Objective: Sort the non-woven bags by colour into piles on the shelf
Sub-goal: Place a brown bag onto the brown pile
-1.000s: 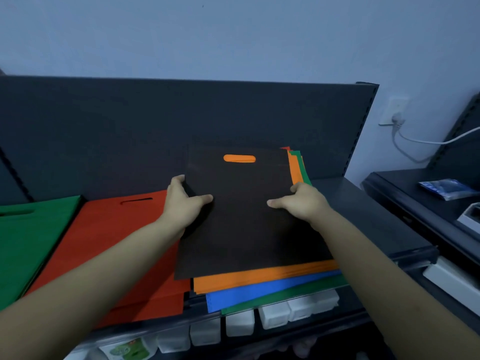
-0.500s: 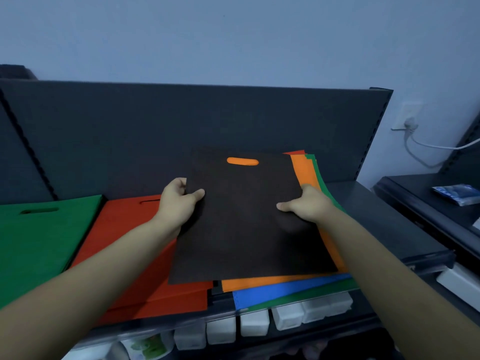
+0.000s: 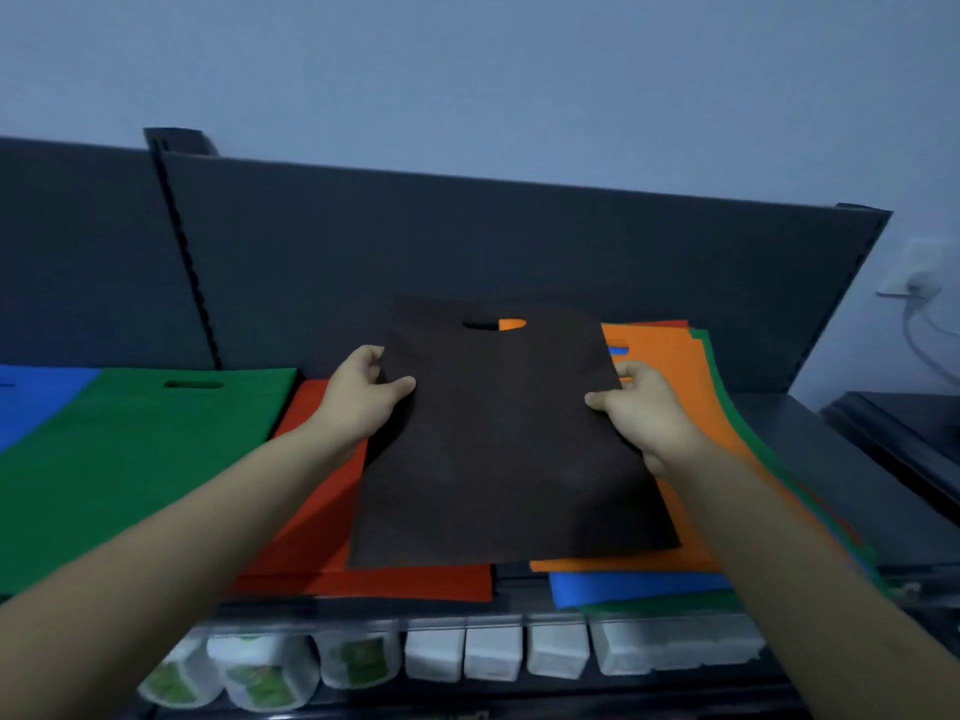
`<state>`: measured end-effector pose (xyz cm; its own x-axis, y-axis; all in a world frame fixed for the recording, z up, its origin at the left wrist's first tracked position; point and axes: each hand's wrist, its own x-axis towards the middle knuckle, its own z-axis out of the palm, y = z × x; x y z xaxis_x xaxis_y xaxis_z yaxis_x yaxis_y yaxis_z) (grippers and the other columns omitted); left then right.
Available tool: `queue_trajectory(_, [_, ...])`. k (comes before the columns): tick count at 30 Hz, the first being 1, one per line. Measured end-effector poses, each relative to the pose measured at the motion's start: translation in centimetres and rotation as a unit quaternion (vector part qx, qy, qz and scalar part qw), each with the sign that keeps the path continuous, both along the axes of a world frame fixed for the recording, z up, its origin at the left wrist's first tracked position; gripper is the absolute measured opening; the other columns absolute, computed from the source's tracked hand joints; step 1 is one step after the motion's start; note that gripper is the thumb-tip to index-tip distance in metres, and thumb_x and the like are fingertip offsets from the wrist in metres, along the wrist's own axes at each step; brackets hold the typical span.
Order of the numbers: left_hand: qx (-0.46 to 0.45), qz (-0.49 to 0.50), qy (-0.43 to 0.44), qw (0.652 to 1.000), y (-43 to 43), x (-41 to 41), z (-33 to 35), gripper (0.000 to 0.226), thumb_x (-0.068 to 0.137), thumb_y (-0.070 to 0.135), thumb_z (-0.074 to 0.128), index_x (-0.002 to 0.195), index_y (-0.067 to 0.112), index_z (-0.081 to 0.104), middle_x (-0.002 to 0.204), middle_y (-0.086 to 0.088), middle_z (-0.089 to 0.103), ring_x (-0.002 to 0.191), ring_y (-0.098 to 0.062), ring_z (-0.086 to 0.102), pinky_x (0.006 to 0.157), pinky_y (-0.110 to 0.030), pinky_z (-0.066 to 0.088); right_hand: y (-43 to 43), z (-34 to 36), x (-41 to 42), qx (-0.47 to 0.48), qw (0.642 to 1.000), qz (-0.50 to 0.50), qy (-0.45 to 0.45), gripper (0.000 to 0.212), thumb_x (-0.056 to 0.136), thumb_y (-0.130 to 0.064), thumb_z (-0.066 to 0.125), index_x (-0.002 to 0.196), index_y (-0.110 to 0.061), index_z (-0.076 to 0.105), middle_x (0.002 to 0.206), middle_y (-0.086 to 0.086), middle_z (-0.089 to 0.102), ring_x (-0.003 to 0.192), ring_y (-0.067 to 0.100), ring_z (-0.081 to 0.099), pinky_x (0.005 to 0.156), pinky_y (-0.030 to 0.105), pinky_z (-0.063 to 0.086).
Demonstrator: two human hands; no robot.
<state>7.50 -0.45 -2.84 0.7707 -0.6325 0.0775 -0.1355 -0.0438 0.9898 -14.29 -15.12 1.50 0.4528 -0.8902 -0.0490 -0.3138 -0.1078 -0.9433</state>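
We see both hands on one black bag (image 3: pixel 509 449), held flat and lifted just above the shelf (image 3: pixel 831 459). The left hand (image 3: pixel 363 397) pinches the bag's left edge, thumb on top, fingers curled under. The right hand (image 3: pixel 639 413) pinches the right edge the same way, thumb on top. Both grips are closed on the bag.

The bag's handle slot points to the back panel (image 3: pixel 467 241); orange shows through the slot's right half. The bag hangs over two stacks at once: its left part covers the red pile (image 3: pixel 415 582), its right part covers the mixed stack. On top of that mixed stack we see an orange bag (image 3: pixel 670 366), with a blue bag (image 3: pixel 623 587) and a green bag (image 3: pixel 701 601) sticking out beneath at the front edge, plus a sliver of red at the back.

Left of the red pile lies the green pile (image 3: pixel 130 449), touching it. Further left is the blue pile (image 3: pixel 36 402), partly under the green.

Below the shelf front sit white packs (image 3: pixel 493 652), some with green labels. A wall socket (image 3: pixel 919 278) with a cable is at far right.
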Motion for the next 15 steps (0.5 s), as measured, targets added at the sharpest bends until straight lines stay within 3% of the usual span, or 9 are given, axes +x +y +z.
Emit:
queue_trajectory(5, [0.028, 0.036, -0.06, 0.997, 6.4, 5.2, 0.3, 0.043, 0.085, 0.008, 0.07, 0.123, 0.012, 0.05, 0.115, -0.006, 0.065, 0.106, -0.019, 0.063, 0.096, -0.04, 0.051, 5.8, 0.3, 5.5, 0.019, 0.999, 0.021, -0.039, 0.025, 0.092, 0.001, 0.053, 0.111, -0.015, 0.053, 0.102, 0.009, 0.067, 0.088, 0.025, 0.067, 0.068, 0.036, 0.057])
queue_trajectory(9, [0.076, 0.056, -0.114, 0.989, 13.7, 10.1, 0.7, 0.068, 0.084, 0.014, 0.073, 0.143, 0.012, 0.039, 0.131, -0.001, 0.054, 0.116, -0.011, 0.051, 0.094, -0.021, 0.04, 12.3, 0.0, 11.7, 0.008, 0.998, 0.032, -0.051, 0.022, 0.094, -0.001, 0.052, 0.11, -0.016, 0.052, 0.107, 0.009, 0.063, 0.086, 0.02, 0.064, 0.065, 0.033, 0.054])
queue_trajectory(12, [0.089, 0.041, -0.117, 0.988, 19.4, 13.7, 0.9, 0.07, 0.084, 0.011, 0.073, 0.145, 0.01, 0.036, 0.132, 0.006, 0.051, 0.114, -0.008, 0.05, 0.087, -0.012, 0.036, 17.5, -0.5, 16.7, 0.005, 0.998, 0.038, -0.046, 0.034, 0.095, -0.002, 0.053, 0.126, -0.016, 0.047, 0.096, 0.0, 0.057, 0.08, 0.013, 0.059, 0.062, 0.029, 0.05])
queue_trajectory(15, [0.119, 0.052, -0.109, 0.985, 24.4, 17.4, 0.8, 0.072, 0.085, 0.014, 0.073, 0.146, 0.015, 0.036, 0.129, -0.001, 0.054, 0.115, -0.018, 0.056, 0.093, -0.026, 0.045, 21.8, -1.5, 21.3, 0.021, 0.998, 0.049, -0.042, 0.05, 0.094, -0.002, 0.055, 0.14, -0.014, 0.041, 0.091, -0.009, 0.05, 0.076, 0.008, 0.052, 0.064, 0.026, 0.045])
